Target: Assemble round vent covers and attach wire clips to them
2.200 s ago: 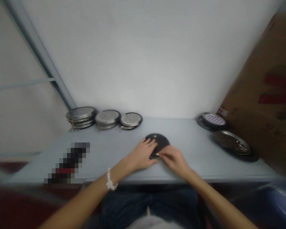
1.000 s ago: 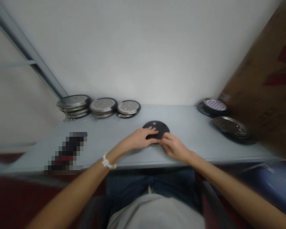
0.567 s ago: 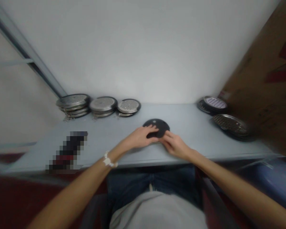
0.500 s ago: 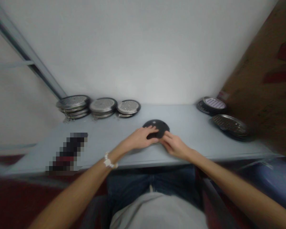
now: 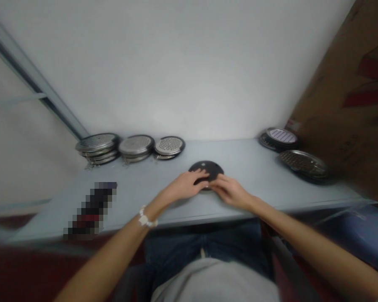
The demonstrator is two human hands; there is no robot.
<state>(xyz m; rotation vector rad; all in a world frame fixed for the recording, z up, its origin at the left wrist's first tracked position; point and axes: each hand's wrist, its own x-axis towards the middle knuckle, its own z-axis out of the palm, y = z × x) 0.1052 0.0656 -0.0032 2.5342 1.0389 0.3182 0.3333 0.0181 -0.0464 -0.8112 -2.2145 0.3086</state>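
Note:
A round black disc (image 5: 211, 167) with a pale spot near its far edge lies on the table in front of me. A thin, lighter metallic edge shows at its near side. My left hand (image 5: 189, 183) rests on the disc's left part, its fingers apart on top and its thumb along the near side. Fingers bunched together, my right hand (image 5: 229, 191) pinches at the near right edge of the disc. Its fingertips partly cover that edge, so any small part between them is hidden. A white bracelet (image 5: 147, 218) circles my left wrist.
Along the wall stand a tall stack (image 5: 97, 143), a middle stack (image 5: 136, 144) and a low stack (image 5: 169, 145) of round perforated metal graters. More round graters (image 5: 303, 163) lie at right beside a large cardboard box (image 5: 343, 138). A pixelated dark object (image 5: 93, 207) lies at left.
The camera view has shifted slightly. Both hands stay at the disc; my right fingertips have moved a little toward my left thumb along its near edge.

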